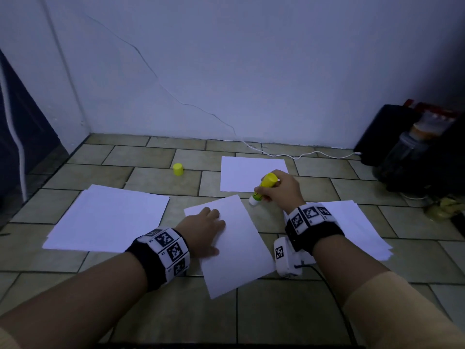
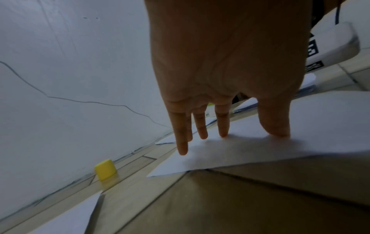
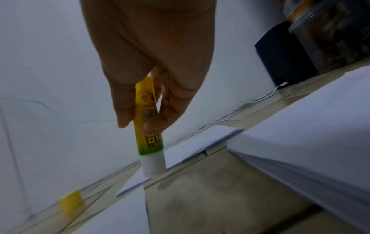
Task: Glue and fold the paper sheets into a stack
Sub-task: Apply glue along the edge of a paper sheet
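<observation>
Head view has it all on a tiled floor [image 1: 156, 321], so nearest first: one single white sheet [image 1: 236, 250] lies at an angle right between the forearms. The left hand [image 1: 202, 231] lies flat on its left part, fingers [image 2: 202, 125] straight and spread, tips pressing the paper down, gripping nothing. Left wrist view shows the sheet's [image 2: 260, 150] near corner pointing out over the tiles.

Just past the sheet's far right corner, the right hand [image 1: 283, 188] is wrapped round one glue stick [image 1: 264, 188], thumb and fingers pinching the barrel. The stick is yellow fading to green, with a white end. In the right wrist view the glue stick [image 3: 149, 129] stands close to upright, white tip down, right at the sheet's corner; can't tell if it's actually touching.

Paper count: four lots. That single sheet, a thick pile [image 1: 362, 230] under the right wrist, a thinner pile [image 1: 108, 217] off to the left, and one more paper lot [image 1: 241, 172] further back behind the right hand, flat and white.

One loose yellow cap [image 1: 178, 169] stands on the tiles, left of that far paper lot. Furthest back, a white cable [image 1: 289, 155] runs along the wall to some dark stuff in the right corner.
</observation>
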Available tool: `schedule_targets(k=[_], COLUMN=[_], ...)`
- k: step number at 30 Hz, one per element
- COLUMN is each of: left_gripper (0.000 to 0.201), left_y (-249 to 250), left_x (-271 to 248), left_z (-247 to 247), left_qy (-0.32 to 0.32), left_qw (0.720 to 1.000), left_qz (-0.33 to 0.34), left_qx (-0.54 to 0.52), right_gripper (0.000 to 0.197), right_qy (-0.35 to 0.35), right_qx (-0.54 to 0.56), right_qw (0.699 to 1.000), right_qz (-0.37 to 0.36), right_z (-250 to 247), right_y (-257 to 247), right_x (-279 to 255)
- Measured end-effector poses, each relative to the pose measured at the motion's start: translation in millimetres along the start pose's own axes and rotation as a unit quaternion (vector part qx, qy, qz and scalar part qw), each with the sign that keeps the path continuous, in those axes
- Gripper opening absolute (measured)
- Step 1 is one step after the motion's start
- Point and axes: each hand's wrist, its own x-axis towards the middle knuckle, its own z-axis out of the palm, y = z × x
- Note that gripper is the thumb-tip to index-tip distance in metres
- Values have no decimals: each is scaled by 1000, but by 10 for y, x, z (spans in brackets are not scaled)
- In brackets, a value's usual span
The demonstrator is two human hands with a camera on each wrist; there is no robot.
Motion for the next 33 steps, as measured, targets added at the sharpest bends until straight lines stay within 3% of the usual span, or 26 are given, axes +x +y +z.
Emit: schedule_targets(k=[11,17,22,29,33], left_gripper=[67,68,72,70,69], left_y=[97,67,31,90,142], left_x=[89,97,139,180,180], left_z=[-46,-23,-45,-117,-88], left_qy=[-8,3,8,22,5], left_qw=[998,998,999,999,998], left_qz=[-48,-46,-33,-4,62], left_qx=[-28,-36,-2,47,8], right_gripper=[24,20,18,15,21], right_qy=[-72,-156,-174,-229,-227], right_qx=[-86,-167,-171,-199,-207], right_qw=[991,963,956,942,942], right_qz=[-71,-145,-165,-144,-132], right_z=[475,298,77,-228,-328], right_y=[-150,-93,70,183,274], right_x=[160,-15,-267,-527,-635])
